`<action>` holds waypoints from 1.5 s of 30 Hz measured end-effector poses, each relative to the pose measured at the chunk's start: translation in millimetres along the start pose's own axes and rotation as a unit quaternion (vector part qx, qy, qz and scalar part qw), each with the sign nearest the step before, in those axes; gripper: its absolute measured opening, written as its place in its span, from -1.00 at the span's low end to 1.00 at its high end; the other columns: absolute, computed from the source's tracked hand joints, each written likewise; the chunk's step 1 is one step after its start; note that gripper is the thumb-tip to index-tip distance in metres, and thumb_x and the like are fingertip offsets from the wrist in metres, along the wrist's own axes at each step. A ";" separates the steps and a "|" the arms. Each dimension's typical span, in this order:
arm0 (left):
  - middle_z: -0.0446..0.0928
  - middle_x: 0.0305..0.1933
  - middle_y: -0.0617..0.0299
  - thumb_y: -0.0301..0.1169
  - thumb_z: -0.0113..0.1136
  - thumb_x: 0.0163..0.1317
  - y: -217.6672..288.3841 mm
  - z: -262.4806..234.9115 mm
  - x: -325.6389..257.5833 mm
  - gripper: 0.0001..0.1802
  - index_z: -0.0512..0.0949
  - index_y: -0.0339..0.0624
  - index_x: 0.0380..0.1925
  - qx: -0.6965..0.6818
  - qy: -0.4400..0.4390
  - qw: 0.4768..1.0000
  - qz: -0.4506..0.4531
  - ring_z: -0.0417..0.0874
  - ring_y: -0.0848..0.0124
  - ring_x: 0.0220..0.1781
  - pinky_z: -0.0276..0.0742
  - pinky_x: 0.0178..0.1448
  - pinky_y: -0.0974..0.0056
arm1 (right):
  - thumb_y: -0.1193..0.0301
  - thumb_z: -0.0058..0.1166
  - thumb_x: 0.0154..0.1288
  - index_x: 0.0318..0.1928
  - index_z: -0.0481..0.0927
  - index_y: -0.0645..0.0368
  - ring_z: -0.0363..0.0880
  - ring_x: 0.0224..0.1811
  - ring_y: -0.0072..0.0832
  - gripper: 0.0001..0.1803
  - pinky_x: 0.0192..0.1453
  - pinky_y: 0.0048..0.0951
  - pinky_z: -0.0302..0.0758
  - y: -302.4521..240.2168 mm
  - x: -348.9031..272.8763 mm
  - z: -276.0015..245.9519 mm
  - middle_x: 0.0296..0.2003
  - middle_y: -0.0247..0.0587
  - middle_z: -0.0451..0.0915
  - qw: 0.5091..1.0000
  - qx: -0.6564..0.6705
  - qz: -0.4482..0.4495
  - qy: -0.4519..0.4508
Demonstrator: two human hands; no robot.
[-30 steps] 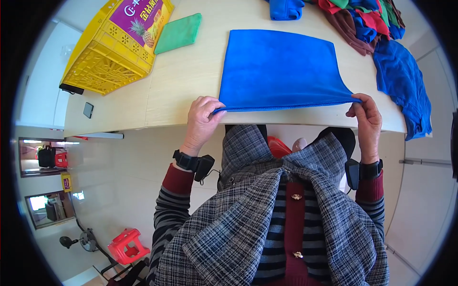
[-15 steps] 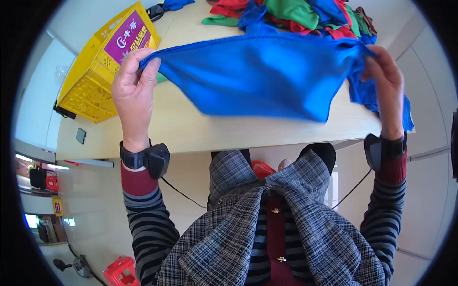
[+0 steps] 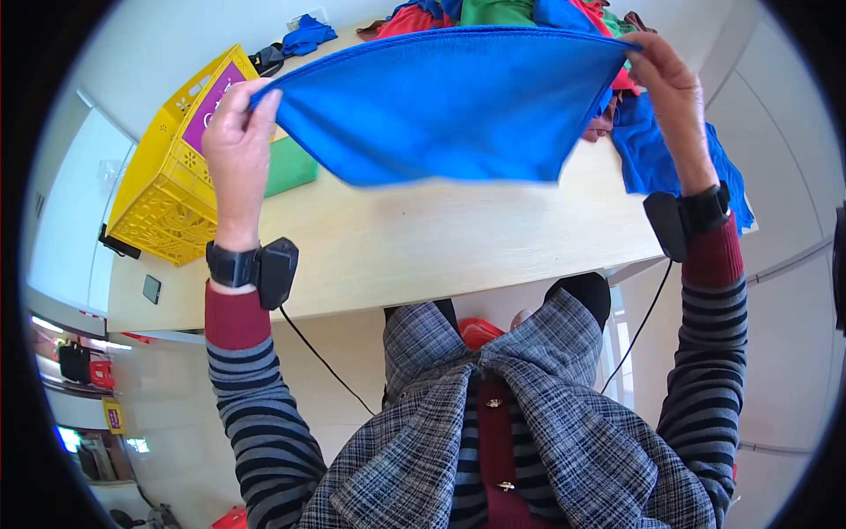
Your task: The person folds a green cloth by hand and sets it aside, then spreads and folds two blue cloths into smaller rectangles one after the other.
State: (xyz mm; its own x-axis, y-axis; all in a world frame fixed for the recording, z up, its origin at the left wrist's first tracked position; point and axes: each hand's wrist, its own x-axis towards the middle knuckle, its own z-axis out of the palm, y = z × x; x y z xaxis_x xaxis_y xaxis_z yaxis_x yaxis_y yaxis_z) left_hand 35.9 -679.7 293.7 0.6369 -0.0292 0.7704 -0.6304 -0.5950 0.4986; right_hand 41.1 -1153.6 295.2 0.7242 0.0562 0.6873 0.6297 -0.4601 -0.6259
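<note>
The left hand (image 3: 236, 141) holds one upper corner of the blue cloth (image 3: 449, 110) in a closed pinch; the right hand (image 3: 674, 99) pinches the other. The cloth hangs spread above the surface (image 3: 423, 238).

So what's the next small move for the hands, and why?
Probably lower the blue cloth onto the table, free edge first: the left hand and right hand pinch its two upper corners, it is spread between them, and tabletop shows just below its free edge.
</note>
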 end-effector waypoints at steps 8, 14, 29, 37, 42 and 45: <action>0.62 -0.16 0.07 -0.60 0.28 0.21 -33.9 14.6 -149.2 -0.85 0.64 -0.22 -0.21 0.136 -0.128 0.982 0.041 0.69 0.14 -0.11 0.62 -0.03 0.15 | 0.67 0.06 0.36 -0.05 0.63 0.19 0.56 0.22 -0.39 -0.78 0.42 -0.37 0.36 4.8 -99.5 18.2 0.05 -0.22 0.63 0.987 -0.014 0.015 -0.158; 0.61 -0.14 0.06 -0.64 0.30 0.10 -23.9 25.3 -237.9 -0.80 0.65 -0.24 -0.24 0.140 -0.240 0.961 0.011 0.69 0.09 -0.13 0.63 -0.04 0.13 | 0.62 0.10 0.35 -0.05 0.67 0.19 0.60 0.16 -0.31 -0.79 0.37 -0.31 0.45 53.5 -195.9 52.4 0.00 -0.18 0.67 0.944 0.055 0.202 -0.255; 0.63 0.04 -0.03 -0.38 0.29 0.29 -35.6 43.3 -184.1 -0.79 0.66 -0.25 -0.14 0.107 -0.274 0.956 -0.009 0.68 0.05 0.07 0.60 0.14 0.11 | 0.28 0.13 0.47 0.09 0.64 0.15 0.53 0.28 -0.11 -0.70 0.40 -0.23 0.43 16.2 -153.3 86.1 0.13 -0.05 0.64 0.925 -0.028 0.185 -0.330; 0.14 0.60 -0.08 -0.05 0.08 0.48 -69.5 139.0 -186.6 -0.30 0.23 -0.13 0.49 0.266 -0.363 0.892 0.036 0.10 -0.03 0.63 0.00 0.63 -0.11 | -0.08 -0.09 0.53 0.53 0.23 0.09 -0.01 0.63 0.00 -0.24 0.64 0.10 -0.04 32.3 -163.6 231.6 0.56 0.00 0.14 0.889 -0.290 0.032 -0.353; 0.07 0.64 -0.05 0.05 -0.01 0.50 -84.3 123.5 -192.3 -0.24 0.16 -0.11 0.54 0.282 -0.363 0.888 0.002 -0.01 -0.02 0.67 -0.12 0.65 -0.19 | -0.18 -0.22 0.54 0.57 0.16 0.06 -0.08 0.66 -0.03 -0.19 0.68 0.08 -0.16 90.7 -161.4 186.2 0.59 -0.02 0.08 0.880 -0.354 0.067 -0.310; 0.08 0.63 -0.08 0.12 -0.03 0.49 -96.2 109.6 -197.6 -0.21 0.18 -0.13 0.54 0.262 -0.350 0.899 -0.018 0.00 -0.04 0.67 -0.10 0.64 -0.22 | -0.18 -0.22 0.54 0.57 0.14 0.07 -0.07 0.65 -0.02 -0.18 0.67 0.08 -0.14 116.2 -159.1 145.4 0.59 -0.01 0.07 0.870 -0.379 0.115 -0.294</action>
State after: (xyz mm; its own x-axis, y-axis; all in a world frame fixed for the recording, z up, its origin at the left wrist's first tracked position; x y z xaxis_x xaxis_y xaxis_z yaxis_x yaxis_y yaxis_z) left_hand 19.3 -704.6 49.9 0.8919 -0.3909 0.2275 -0.4244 -0.8972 0.1221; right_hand 39.9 -1087.1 59.5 0.9657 0.2257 0.1285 0.2435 -0.9589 -0.1458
